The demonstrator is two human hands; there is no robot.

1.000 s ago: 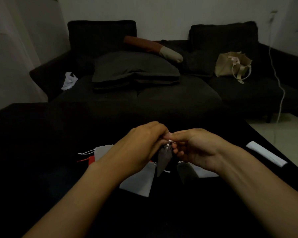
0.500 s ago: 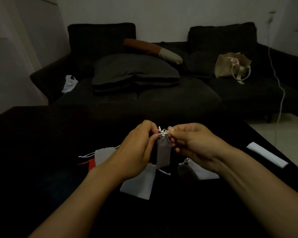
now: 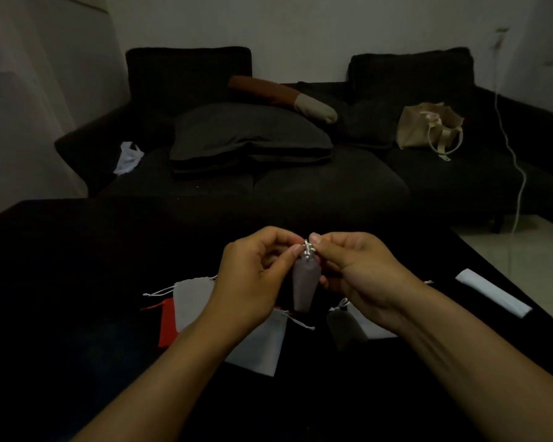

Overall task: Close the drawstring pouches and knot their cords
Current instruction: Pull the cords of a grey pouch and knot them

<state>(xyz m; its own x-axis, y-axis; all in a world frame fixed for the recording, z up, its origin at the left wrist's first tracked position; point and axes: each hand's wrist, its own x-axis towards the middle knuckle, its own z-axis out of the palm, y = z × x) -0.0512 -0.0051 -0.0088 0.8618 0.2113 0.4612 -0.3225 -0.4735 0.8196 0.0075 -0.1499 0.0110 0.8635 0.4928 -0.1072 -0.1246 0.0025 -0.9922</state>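
No legible text, label, brand, number or sign appears anywhere in the frame. The pouches at lower centre, the white strip at right, and the bag on the sofa at upper right all show plain surfaces in the dim light.

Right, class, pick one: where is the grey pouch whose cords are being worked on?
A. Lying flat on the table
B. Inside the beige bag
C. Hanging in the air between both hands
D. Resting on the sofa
C: the grey pouch hangs below its white cords, which the left hand and right hand pinch at its top, above the table.
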